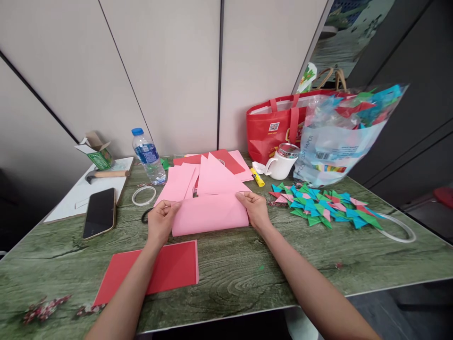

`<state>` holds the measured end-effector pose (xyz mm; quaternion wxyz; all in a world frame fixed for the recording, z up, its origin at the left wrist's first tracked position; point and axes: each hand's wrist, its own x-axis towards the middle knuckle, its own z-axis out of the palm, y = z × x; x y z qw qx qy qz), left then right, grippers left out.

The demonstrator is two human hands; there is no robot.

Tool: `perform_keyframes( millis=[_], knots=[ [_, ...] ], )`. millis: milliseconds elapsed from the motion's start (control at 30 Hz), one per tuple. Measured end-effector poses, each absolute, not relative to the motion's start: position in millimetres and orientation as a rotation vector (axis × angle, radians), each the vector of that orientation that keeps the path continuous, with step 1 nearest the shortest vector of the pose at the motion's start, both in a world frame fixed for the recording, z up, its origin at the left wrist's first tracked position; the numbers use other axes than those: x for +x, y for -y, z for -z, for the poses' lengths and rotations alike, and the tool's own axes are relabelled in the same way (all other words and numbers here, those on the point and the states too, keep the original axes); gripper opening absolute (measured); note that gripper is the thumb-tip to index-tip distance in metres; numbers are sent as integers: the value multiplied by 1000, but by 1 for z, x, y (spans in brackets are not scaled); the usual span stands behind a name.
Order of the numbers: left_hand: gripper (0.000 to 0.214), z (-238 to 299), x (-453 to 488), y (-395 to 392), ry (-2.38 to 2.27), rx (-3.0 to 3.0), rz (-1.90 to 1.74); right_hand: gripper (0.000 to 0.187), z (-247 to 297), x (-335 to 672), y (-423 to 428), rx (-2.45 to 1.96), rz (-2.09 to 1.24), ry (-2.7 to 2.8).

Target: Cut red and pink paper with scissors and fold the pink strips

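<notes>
A folded sheet of pink paper (212,215) is stretched between my two hands, over the middle of the table. My left hand (162,219) pinches its upper left corner, and my right hand (255,207) pinches the upper right one. Just behind it lie more pink sheets (215,177), some cut or folded to a point, with red paper (231,160) beneath them. A red sheet stack (173,269) with a pink edge rests under my left forearm. Beside my left hand a dark scissors handle (145,216) shows in part; the rest is hidden.
On the left are a phone (100,212), a hammer (108,174), a small box (97,152), a tape roll (144,195) and a water bottle (148,156). On the right are a glue stick (257,177), a mug (282,163), a red bag (264,134), a plastic bag (327,151) and folded paper pieces (318,205).
</notes>
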<state>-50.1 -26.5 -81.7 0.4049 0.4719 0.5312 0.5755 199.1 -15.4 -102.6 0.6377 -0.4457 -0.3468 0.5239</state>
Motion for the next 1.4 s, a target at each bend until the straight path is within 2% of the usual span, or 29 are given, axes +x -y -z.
perform_keyframes(
  millis=[867, 1400],
  knots=[
    [29, 81, -51, 27, -1348, 1221, -1451, 30, 104, 198, 15, -1033, -1170, 793],
    [27, 81, -51, 28, -1318, 1239, -1438, 24, 111, 203, 11, -1022, -1171, 854]
  ],
)
